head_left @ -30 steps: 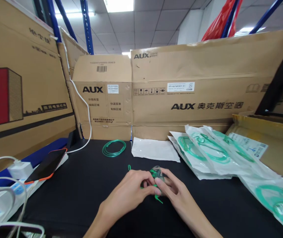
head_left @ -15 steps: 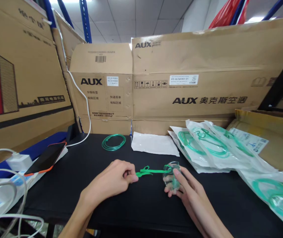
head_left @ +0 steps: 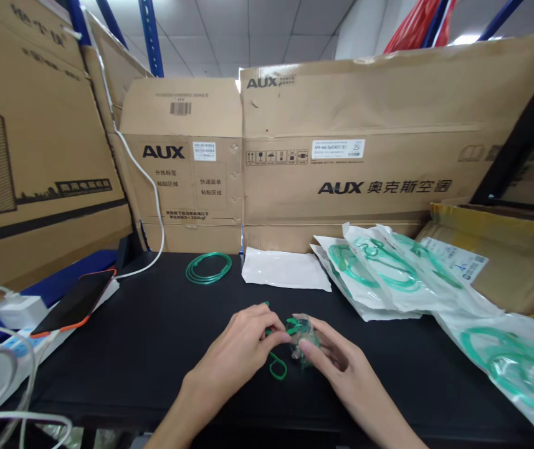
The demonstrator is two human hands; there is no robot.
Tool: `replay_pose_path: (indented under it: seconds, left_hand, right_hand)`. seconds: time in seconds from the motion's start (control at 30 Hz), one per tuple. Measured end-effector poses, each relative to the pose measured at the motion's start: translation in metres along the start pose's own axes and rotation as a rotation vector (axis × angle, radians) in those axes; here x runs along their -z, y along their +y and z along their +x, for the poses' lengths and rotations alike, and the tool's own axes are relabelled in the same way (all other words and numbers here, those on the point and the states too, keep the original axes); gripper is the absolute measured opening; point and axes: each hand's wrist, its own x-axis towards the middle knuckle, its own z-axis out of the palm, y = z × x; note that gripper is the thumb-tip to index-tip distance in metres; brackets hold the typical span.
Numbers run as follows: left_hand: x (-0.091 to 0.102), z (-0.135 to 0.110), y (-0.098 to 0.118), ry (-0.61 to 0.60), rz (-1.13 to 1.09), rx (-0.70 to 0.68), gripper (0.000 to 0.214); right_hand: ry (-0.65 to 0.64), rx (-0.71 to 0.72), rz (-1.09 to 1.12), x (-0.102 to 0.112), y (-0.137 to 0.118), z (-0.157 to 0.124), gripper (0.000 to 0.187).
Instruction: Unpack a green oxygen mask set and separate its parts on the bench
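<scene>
Gripping a clear, curved plastic piece (head_left: pixel 306 335) just above a black tabletop (head_left: pixel 154 318), a person's right hand (head_left: pixel 341 358) clamps its fingers around the shell as the left hand (head_left: pixel 248 340) pinches fingertips together on a thin green strap (head_left: pixel 295 325). Beyond lie a round coil of glossy tubing (head_left: pixel 207 279), a smooth white pouch (head_left: pixel 285 269) and crinkled packets (head_left: pixel 407 293), before brown cardboard panels (head_left: pixel 388 140) and a tiled ceiling (head_left: pixel 271 31).

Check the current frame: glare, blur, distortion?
Head view: ceiling light at upper right blown out; head view: clear plastic piece between left hand and right hand soft, fine detail lost; head view: large AUX lettering legible, fine print on the white label smeared; head view: left carton stretched and slanted, likely wide-angle.
</scene>
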Motion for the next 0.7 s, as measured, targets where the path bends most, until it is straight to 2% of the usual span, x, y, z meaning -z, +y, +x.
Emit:
replay_pose_path:
  seconds: [0.13,0.3,0.4,0.53,0.63,0.7]
  left_hand:
    - [0.006,-0.003,-0.004,-0.036,0.009,0.014,0.021]
    - [0.022,-0.006,-0.016,-0.067,0.059,0.069,0.024]
    - [0.025,-0.006,-0.016,-0.064,0.084,0.093,0.027]
    - [0.015,-0.004,-0.008,-0.032,0.066,0.044,0.025]
    - [0.009,-0.003,-0.005,-0.056,0.072,0.004,0.018]
    - [0.010,-0.004,-0.006,-0.076,0.079,0.003,0.020]
  right_hand:
    - [0.057,-0.004,-0.014,-0.001,0.000,0.000,0.046]
    - [0.242,-0.015,-0.057,0.003,-0.003,-0.001,0.050]
    - [0.191,-0.009,-0.053,0.002,-0.004,-0.001,0.048]
    - [0.081,0.017,-0.033,-0.002,-0.003,-0.001,0.045]
    - [0.051,0.023,-0.035,-0.002,-0.001,-0.001,0.045]
    - [0.072,0.016,-0.028,-0.001,-0.001,-0.001,0.046]
